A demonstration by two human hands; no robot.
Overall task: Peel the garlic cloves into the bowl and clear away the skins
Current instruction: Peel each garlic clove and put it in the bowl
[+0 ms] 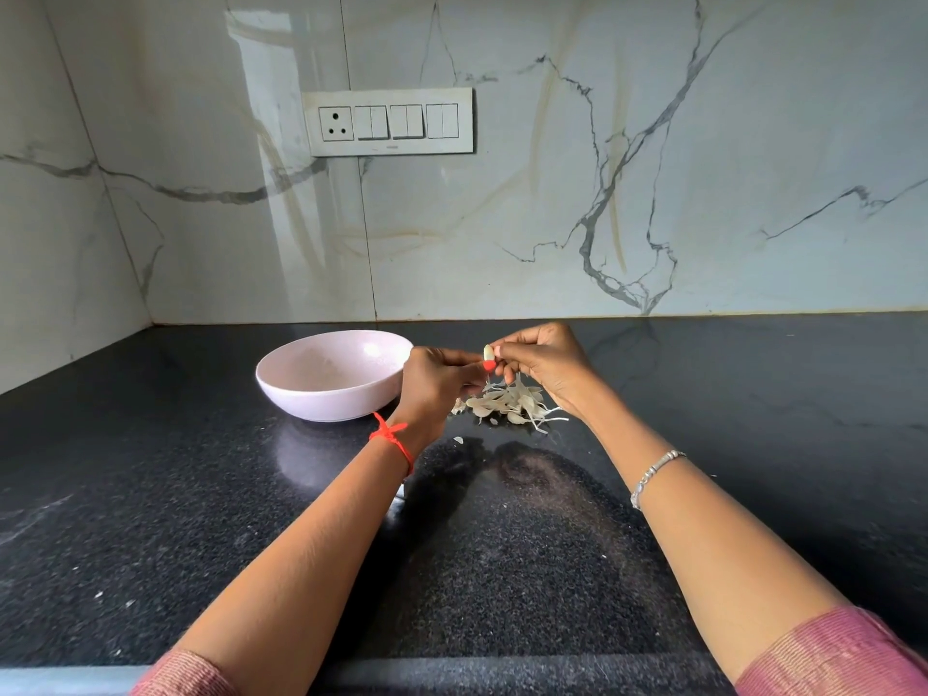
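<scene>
Okay, both hands are raised together just above the black counter (150, 469), meeting at one garlic clove (488, 352). The left hand (432, 381) has its fingers curled and a red-painted nail sits against the clove's lower end. The right hand (545, 366) pinches the clove from the other side with its fingertips, the remaining fingers curled under. The clove is pale, roughly upright, and held in the air between the two hands, not touching the counter. How much skin is on it cannot be told; it is too small.

Directly below the hands lies a heap of skins (512, 401), thin whitish flakes and strands, on the counter. One loose skin scrap (458, 439) sits a little nearer the person, apart from the heap.

The pink bowl (321, 394) stands upright on the counter to the left of the hands, near the left hand; from this view the hand overlaps its right rim, and contact cannot be told.

There is a red thread (394, 439) on the left wrist, a silver bracelet (653, 474) on the right wrist, and pink sleeves at the bottom edge. A white marble wall stands behind, with a switch panel (389, 122) mounted above the bowl.
</scene>
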